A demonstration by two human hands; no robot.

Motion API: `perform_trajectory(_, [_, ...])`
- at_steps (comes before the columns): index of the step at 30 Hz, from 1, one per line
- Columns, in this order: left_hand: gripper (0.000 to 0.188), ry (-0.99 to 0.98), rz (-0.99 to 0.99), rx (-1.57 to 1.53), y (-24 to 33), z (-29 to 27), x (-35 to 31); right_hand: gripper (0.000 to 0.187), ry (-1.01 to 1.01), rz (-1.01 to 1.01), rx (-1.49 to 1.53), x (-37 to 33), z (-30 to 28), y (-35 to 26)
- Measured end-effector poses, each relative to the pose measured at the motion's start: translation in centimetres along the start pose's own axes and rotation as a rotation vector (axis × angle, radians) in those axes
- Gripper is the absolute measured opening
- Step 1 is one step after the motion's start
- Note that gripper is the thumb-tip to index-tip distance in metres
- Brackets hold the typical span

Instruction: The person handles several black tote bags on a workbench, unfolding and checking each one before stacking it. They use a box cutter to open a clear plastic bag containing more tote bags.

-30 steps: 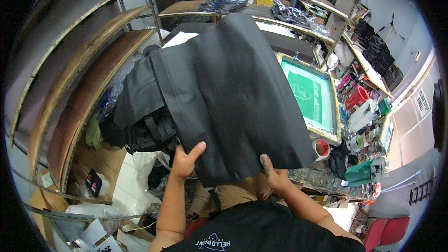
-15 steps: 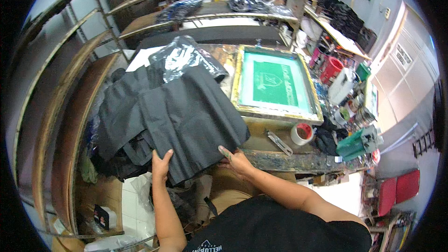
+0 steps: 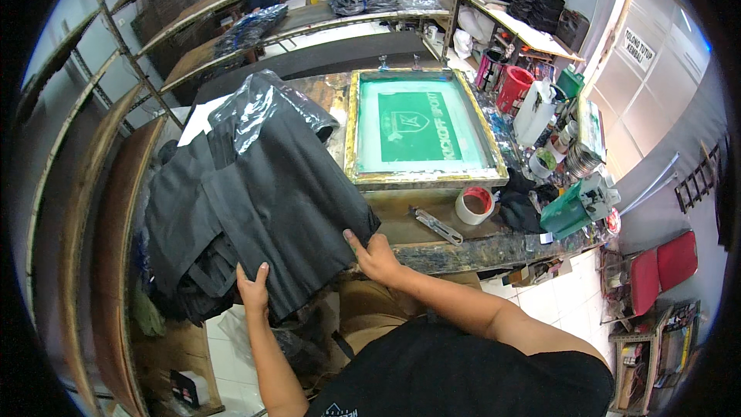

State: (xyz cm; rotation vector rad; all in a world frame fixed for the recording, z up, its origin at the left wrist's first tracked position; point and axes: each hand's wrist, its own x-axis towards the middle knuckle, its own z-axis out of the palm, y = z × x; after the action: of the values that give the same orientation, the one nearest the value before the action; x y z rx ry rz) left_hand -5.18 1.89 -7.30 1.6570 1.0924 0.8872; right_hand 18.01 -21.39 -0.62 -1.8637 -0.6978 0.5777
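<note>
A flat black fabric bag [image 3: 289, 208] lies over a pile of similar black fabric pieces [image 3: 174, 216] at the table's left side. My left hand [image 3: 253, 291] pinches its near left edge, thumb up on top and fingers beneath. At the near right corner my right hand [image 3: 374, 256] grips the same bag, also with the thumb on top. Loops like straps show among the pile to the left. Behind the bag rests a shiny clear plastic wrapper [image 3: 270, 104] with dark contents. The fingers under the fabric are hidden.
Right of the bag stands a framed green printing screen [image 3: 421, 127]. Nearer lie a utility knife [image 3: 436, 225] and a tape roll [image 3: 475, 205]. A red tub [image 3: 513, 89], bottles and a green container [image 3: 571, 208] crowd the table's right end. Wooden shelves [image 3: 127, 239] rise at left.
The view has turned a little to the right, so the table and its things sit further left in it. Both hands keep their hold on the black bag.
</note>
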Motion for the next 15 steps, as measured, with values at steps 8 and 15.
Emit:
perform_trajectory(8, [0.085, -0.051, 0.013, 0.286, 3.4, 1.6, 2.0, 0.082, -0.078, 0.372, 0.588, 3.3, -1.9, 3.8])
perform_trajectory(15, [0.094, -0.009, 0.023, 0.44, 3.3, 1.1, -0.1, 0.063, -0.254, 0.398, 0.58, 2.0, -4.1, 5.4])
